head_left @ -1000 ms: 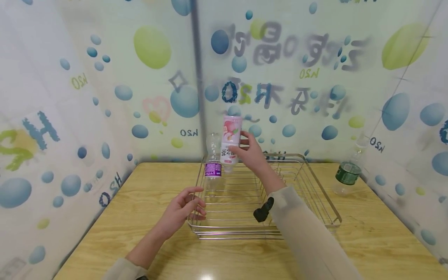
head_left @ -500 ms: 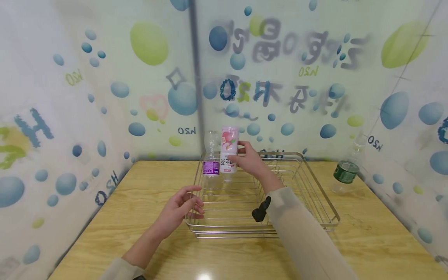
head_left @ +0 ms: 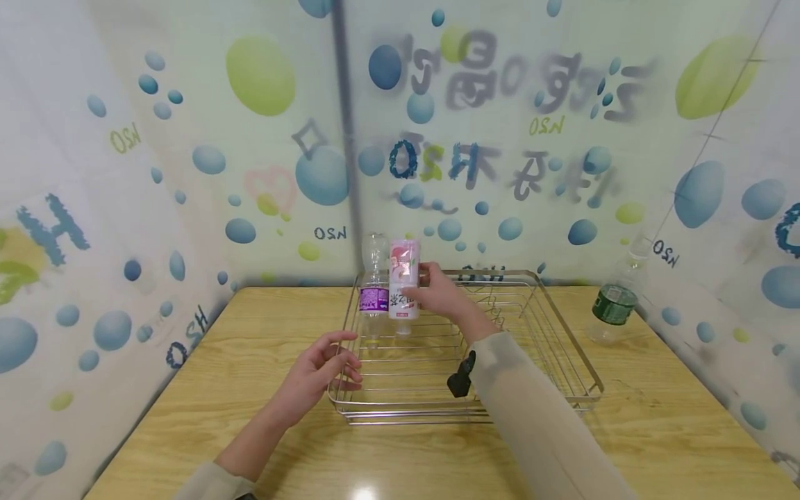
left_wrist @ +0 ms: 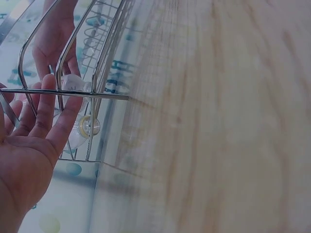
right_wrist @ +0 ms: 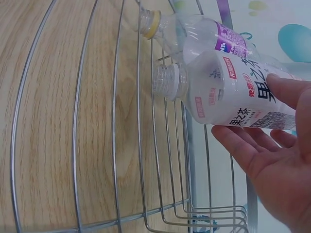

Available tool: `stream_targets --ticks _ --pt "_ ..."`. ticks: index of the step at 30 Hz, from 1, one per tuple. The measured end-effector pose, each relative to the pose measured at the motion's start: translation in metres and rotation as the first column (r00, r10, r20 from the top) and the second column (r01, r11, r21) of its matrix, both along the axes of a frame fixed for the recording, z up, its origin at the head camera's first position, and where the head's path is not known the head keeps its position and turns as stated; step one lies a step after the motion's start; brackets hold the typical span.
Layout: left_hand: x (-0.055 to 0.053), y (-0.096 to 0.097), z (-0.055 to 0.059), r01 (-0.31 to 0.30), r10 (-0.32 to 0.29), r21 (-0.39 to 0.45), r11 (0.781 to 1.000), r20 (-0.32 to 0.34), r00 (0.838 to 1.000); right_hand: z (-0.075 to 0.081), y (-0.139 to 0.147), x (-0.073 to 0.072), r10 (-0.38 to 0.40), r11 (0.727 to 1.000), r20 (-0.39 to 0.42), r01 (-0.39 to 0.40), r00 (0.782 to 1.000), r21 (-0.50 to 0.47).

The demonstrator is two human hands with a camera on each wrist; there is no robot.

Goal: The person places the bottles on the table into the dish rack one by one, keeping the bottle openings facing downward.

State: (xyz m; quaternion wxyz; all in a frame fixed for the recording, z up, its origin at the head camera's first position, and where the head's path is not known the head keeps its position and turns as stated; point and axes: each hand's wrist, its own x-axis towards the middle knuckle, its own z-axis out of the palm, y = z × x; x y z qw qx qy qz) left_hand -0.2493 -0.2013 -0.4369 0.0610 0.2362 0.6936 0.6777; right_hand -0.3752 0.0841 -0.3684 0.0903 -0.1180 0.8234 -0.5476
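My right hand (head_left: pixel 440 292) grips a pink and white plastic bottle (head_left: pixel 404 278), held upside down with its open neck pointing down inside the wire dish rack (head_left: pixel 465 403). In the right wrist view the bottle's bare neck (right_wrist: pixel 169 81) is right at the rack's wires. Just left of it a clear bottle with a purple label (head_left: pixel 373 298) also stands neck down in the rack. My left hand (head_left: pixel 319 378) is at the rack's left side, fingers loosely extended; in the left wrist view its fingers (left_wrist: pixel 46 104) are at the side wires.
A clear bottle with a green label (head_left: pixel 614 303) stands upright on the wooden table (head_left: pixel 675 417), right of the rack. Behind the table hangs a patterned curtain (head_left: pixel 412 125), with similar sheets at both sides.
My right hand has lowered the pink and white bottle into the rack, beside the purple-labelled one. The left hand has stayed by the rack's left side. The head view has shifted slightly.
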Motion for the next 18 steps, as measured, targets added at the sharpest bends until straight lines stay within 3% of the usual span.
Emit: stream_targets --ticks 18 --pt "0.0001 -0.0015 -0.003 -0.011 0.012 -0.008 1.0 0.011 1.0 -0.0032 -0.0003 0.0012 0.038 0.998 0.019 -0.039 0.999 0.057"
